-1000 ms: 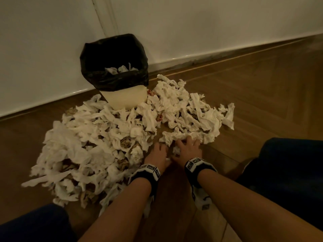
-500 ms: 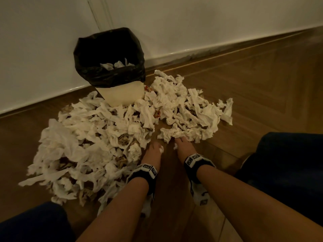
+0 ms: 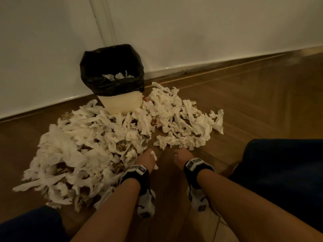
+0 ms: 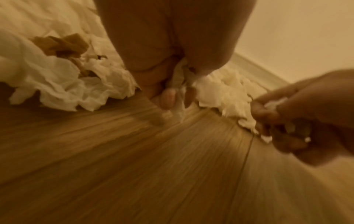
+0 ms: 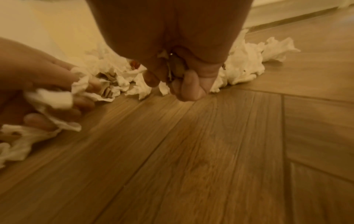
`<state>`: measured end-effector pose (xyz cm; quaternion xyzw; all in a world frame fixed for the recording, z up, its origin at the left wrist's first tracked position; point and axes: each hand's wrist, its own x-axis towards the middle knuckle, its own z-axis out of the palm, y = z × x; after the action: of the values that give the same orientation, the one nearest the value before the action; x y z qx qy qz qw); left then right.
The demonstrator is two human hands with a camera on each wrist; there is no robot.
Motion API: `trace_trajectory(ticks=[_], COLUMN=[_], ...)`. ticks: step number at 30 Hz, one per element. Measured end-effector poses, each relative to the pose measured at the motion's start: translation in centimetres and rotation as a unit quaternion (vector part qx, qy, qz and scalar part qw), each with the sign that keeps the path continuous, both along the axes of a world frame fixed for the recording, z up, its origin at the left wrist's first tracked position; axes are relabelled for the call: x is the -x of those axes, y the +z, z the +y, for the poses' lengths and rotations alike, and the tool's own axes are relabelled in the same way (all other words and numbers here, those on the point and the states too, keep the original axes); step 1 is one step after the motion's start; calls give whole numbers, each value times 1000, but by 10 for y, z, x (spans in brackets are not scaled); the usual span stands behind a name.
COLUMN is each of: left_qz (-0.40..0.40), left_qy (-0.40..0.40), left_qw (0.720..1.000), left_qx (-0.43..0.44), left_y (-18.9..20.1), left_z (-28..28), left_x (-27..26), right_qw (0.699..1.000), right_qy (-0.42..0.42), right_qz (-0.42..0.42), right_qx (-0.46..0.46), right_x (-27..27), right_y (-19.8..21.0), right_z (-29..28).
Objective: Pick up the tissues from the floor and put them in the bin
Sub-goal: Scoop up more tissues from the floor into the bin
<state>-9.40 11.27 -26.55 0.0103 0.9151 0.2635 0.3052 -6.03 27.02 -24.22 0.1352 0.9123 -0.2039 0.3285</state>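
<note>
A big heap of crumpled white tissues (image 3: pixel 97 142) covers the wooden floor in front of a cream bin (image 3: pixel 120 103) lined with a black bag (image 3: pixel 111 70); a few tissues lie inside it. My left hand (image 3: pixel 146 159) is curled round a white tissue (image 4: pixel 179 84) at the heap's near edge. My right hand (image 3: pixel 180 155) is closed round a small scrap of tissue (image 5: pixel 169 71), just short of the right-hand clump (image 3: pixel 183 123). Both hands hover low over the floor, side by side.
A white wall and skirting board (image 3: pixel 209 67) run behind the bin. Brown paper bits (image 4: pixel 63 45) lie mixed into the heap. My dark-clothed knees (image 3: pixel 288 172) flank the arms. Bare wooden floor (image 5: pixel 210 151) lies under and right of the hands.
Both hands have curled shut on tissue and pulled back from the heap toward me. The view has tilted up, showing more wall.
</note>
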Motion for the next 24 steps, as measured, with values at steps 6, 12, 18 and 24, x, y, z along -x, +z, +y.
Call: trace_trajectory(ticks=[6, 12, 18, 24], left_qz=[-52, -110, -142, -120], left_qy=[75, 208, 327, 444], left_qw=[989, 942, 858, 735], left_qx=[-112, -238, -371, -499], left_y=[21, 47, 72, 133], left_z=[-5, -16, -30, -58], left_x=[4, 13, 40, 78], right_qw=[1000, 999, 996, 969], right_qy=[29, 14, -17, -114], right_qz=[7, 29, 86, 192], right_qx=[-8, 18, 22, 102], right_x=[3, 10, 43, 106], right_y=[18, 23, 49, 95], right_z=[-7, -19, -34, -45])
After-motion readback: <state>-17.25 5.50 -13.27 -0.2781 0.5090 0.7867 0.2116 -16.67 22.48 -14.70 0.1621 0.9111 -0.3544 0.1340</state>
